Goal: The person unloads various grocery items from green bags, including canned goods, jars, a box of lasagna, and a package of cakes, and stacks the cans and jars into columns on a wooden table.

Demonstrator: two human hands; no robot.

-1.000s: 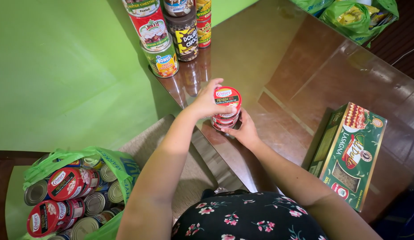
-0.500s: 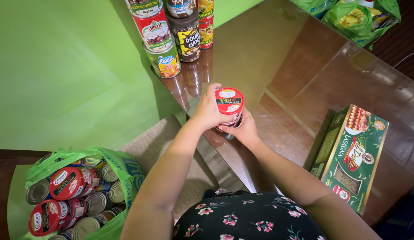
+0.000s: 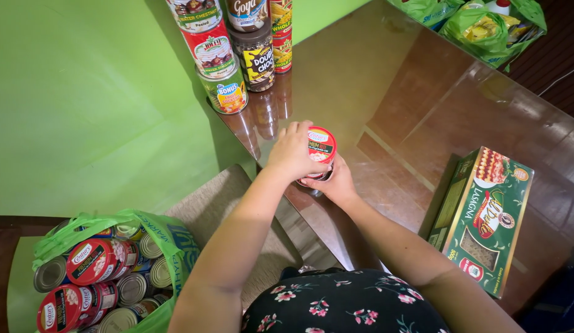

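hands (image 3: pixel 299 151) lower than before, red-lidded can (image 3: pixel 320 148) nearer table (image 3: pixel 385 98)

We see a bright, evenly lit, sharp view with soft glare and mirrored can shapes on the glossy table (image 3: pixel 373 80) just below the stacked cans (image 3: pixel 237 55), and wide-lens bending toward the edges away from it.
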